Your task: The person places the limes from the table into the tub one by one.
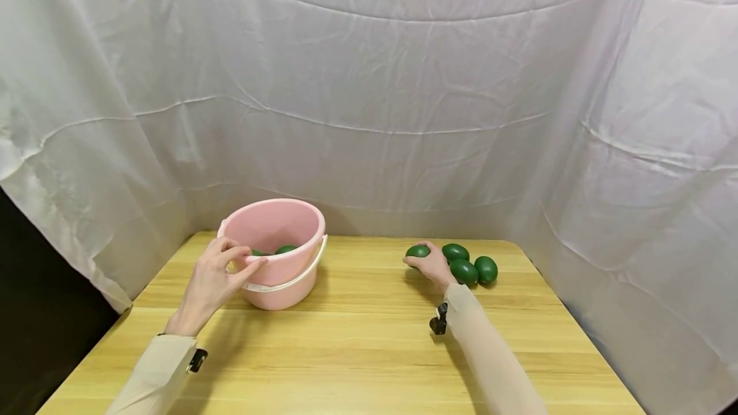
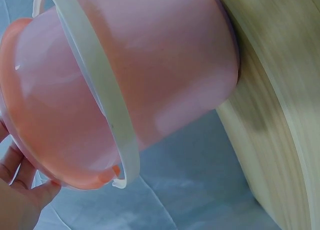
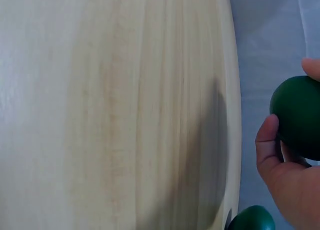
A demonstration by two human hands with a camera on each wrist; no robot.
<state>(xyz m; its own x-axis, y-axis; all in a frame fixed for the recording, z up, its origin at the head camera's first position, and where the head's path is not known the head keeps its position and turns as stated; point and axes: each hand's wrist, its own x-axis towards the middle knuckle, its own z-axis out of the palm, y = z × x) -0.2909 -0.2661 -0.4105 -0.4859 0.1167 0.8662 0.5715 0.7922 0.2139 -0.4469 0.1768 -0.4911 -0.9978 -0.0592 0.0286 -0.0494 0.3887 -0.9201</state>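
On the left stands a pink bucket (image 1: 282, 296) with a white handle (image 1: 282, 286). My left hand (image 1: 211, 277) pinches its near-left rim, thumb outside and fingers over the edge. The left wrist view shows the bucket wall (image 2: 170, 54) and part of my left hand (image 2: 20, 195) at the rim. Inside the bucket lie green avocados (image 1: 286, 250), partly hidden by the wall. My right hand (image 1: 432, 266) grips a smooth dark green avocado (image 1: 418, 251) between thumb and fingers. In the right wrist view this avocado (image 3: 300, 117) appears held up, with shadow on the table.
Three more avocados (image 1: 464, 271) lie close together just right of my right hand. The wooden table (image 1: 369, 351) ends at a pale hanging cloth (image 1: 369, 165) behind and at both sides. A dark gap (image 1: 40, 312) shows at the far left.
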